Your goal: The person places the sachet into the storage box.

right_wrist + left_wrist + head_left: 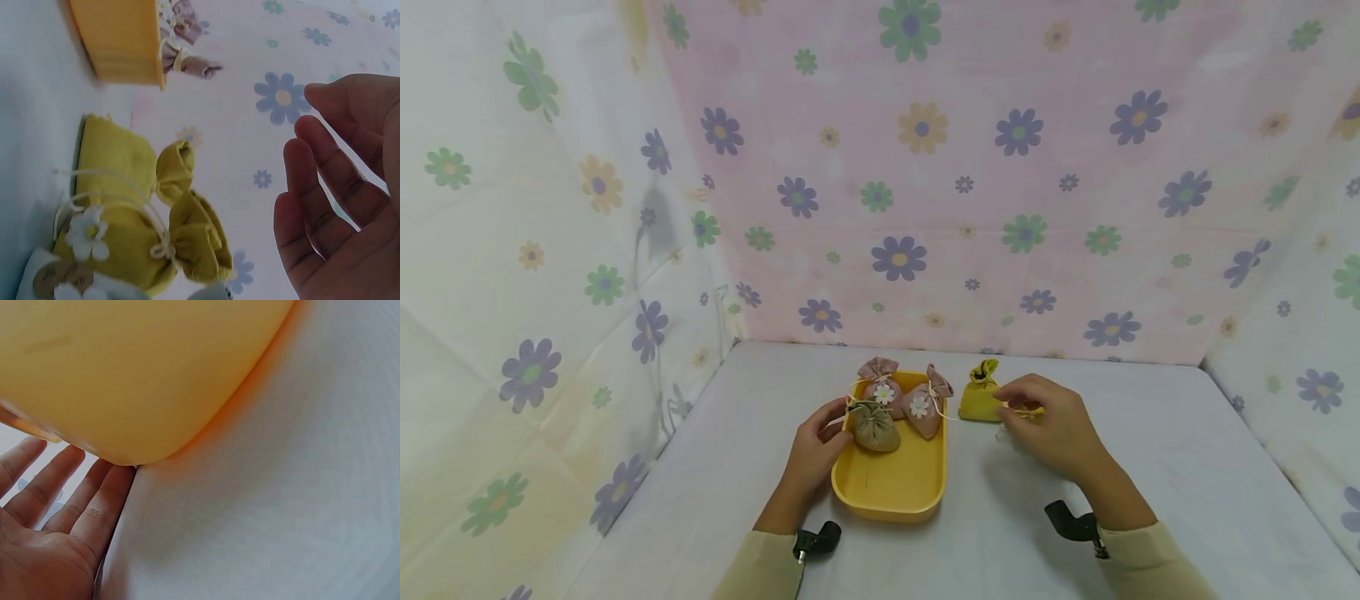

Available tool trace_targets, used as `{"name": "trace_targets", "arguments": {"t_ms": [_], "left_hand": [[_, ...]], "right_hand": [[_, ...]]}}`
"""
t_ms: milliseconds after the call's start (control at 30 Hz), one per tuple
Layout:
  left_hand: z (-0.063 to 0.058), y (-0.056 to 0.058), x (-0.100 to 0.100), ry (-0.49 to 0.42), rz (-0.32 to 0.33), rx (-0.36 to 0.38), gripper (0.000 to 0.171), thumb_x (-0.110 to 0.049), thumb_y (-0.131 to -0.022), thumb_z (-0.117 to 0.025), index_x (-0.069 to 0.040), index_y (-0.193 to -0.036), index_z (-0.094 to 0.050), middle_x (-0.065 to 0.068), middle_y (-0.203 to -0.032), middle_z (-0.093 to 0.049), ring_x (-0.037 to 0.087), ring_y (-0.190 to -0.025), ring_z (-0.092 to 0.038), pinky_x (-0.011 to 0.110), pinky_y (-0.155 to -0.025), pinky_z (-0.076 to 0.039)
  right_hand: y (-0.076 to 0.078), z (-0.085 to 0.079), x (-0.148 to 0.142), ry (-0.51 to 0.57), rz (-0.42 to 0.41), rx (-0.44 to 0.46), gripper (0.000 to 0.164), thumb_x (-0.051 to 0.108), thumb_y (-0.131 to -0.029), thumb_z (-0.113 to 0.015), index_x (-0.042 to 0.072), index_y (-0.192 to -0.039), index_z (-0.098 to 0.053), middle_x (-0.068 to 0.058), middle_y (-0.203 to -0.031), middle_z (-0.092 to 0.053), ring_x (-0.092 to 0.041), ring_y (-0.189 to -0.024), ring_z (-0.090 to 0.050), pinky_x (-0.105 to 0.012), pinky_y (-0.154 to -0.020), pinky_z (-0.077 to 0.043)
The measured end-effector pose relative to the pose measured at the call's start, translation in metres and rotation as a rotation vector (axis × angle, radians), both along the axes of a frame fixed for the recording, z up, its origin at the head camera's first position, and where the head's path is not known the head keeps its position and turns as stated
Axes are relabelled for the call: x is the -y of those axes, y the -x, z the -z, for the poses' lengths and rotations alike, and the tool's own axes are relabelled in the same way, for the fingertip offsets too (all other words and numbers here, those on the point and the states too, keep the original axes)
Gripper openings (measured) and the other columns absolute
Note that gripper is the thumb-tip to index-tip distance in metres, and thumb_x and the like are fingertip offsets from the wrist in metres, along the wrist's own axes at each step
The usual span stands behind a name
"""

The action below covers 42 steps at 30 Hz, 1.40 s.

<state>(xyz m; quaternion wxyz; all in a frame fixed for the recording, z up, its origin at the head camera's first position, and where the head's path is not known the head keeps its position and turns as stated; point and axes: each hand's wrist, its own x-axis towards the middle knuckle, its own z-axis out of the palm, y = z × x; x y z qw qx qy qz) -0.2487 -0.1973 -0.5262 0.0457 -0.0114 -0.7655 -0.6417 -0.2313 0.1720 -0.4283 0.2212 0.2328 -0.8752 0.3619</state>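
Head view, and the yellow tray already carries a green pouch near its left wall and two pink pouches toward its far end, so that part looks done, while two mustard pouches and a pale pouch sit outside, right of the tray, apparently yet to be handled; right hand hangs near those, fingers loose, grasping nothing, left hand touches the tray's left side, fingers straight, unclenched

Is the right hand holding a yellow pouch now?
No, the right wrist view shows the right hand with nothing between its fingers, apart from the yellow pouches.
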Motion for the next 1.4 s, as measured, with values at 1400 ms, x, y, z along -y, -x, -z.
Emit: {"name": "trace_targets", "arguments": {"t_ms": [1400], "left_hand": [[-0.001, 0.0, 0.001, 0.009, -0.008, 0.011, 0.055, -0.009, -0.09, -0.067, -0.025, -0.142, -0.059, 0.0, -0.143, -0.061, 0.023, -0.127, -0.064, 0.036, -0.104, -0.056]], "right_hand": [[-0.004, 0.056, -0.101, -0.104, 0.127, 0.128, 0.047, 0.026, -0.08, -0.09, 0.022, -0.122, -0.071, 0.005, -0.115, -0.066, -0.002, -0.093, -0.057, -0.023, -0.073, -0.058]]}}
